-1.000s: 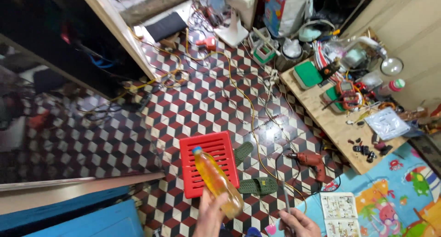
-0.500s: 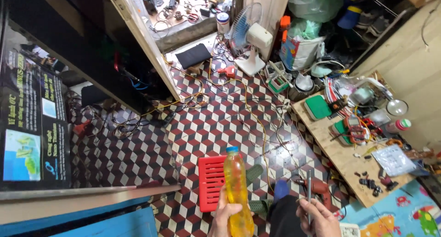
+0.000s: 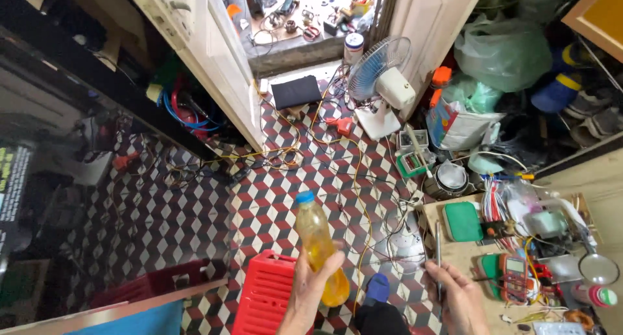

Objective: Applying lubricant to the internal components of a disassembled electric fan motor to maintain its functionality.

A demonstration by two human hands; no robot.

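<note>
Raised higher since before, my left hand (image 3: 311, 289) clasps the yellow-filled, blue-capped plastic bottle (image 3: 318, 247) upright, beside my right hand (image 3: 462, 299) pinching a thin metal rod (image 3: 439, 257).

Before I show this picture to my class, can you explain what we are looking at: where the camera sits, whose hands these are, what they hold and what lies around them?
The camera sits on a person's head and looks down, so the two bare hands at the bottom are that person's own. The left hand grips a clear plastic bottle of yellow liquid with a blue cap, held up above the floor. The right hand holds a thin metal rod. Below lies a red, black and white patterned tile floor crossed by cables, with a red slatted plastic crate, a white electric fan and a low wooden board covered in tools.
</note>
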